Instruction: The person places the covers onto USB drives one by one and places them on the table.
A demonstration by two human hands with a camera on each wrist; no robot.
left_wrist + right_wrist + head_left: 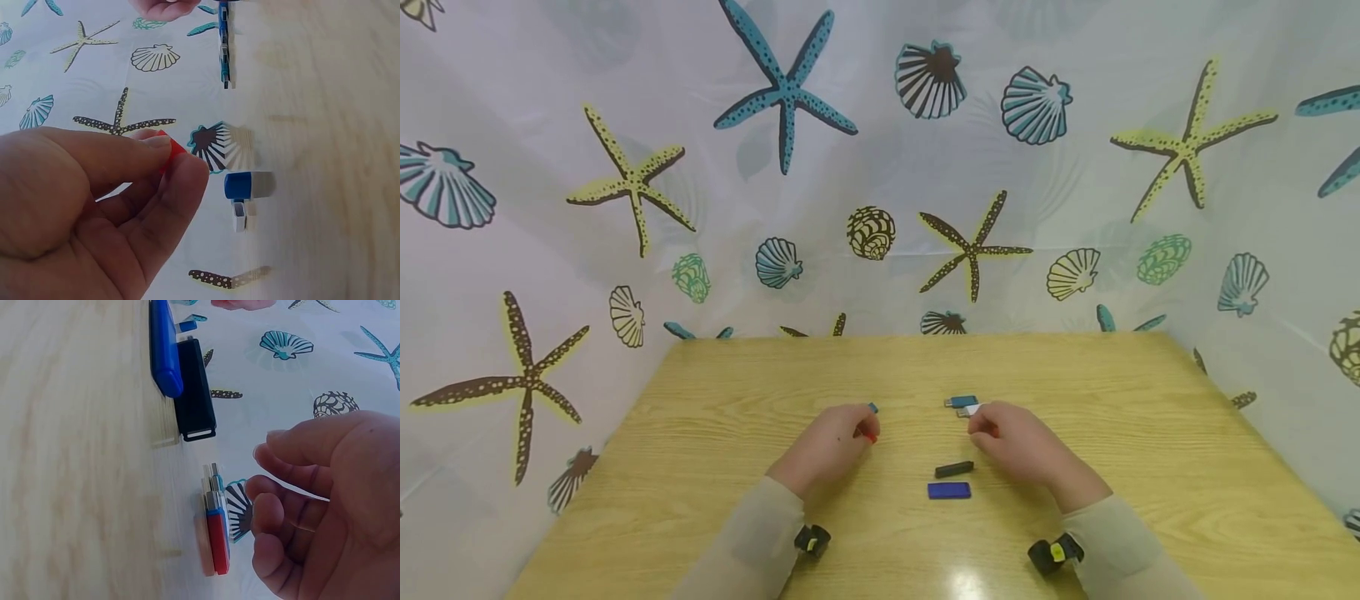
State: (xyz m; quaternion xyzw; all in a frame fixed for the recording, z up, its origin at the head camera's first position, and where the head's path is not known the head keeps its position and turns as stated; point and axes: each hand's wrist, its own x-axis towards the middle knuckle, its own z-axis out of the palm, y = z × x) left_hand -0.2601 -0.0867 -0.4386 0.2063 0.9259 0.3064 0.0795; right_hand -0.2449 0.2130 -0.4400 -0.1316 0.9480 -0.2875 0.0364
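Observation:
My left hand (833, 440) pinches a small red piece (173, 152) between thumb and fingers; most of it is hidden by them. Just beyond that hand lies a blue USB stick (238, 185), its metal plug (239, 217) showing in the left wrist view. My right hand (1017, 440) hovers with loosely bent fingers and nothing between them. Close beside its fingertips in the right wrist view is a USB stick with a red side (217, 542). From the head, a white USB stick (970, 410) shows at these fingertips, with a blue USB stick (961, 402) behind it.
Between the hands, nearer the body, lie a black stick (954, 469) and a dark blue stick (949, 490). The wooden table (760, 375) is bounded by a curtain (865, 167) printed with shells and starfish at the back and sides.

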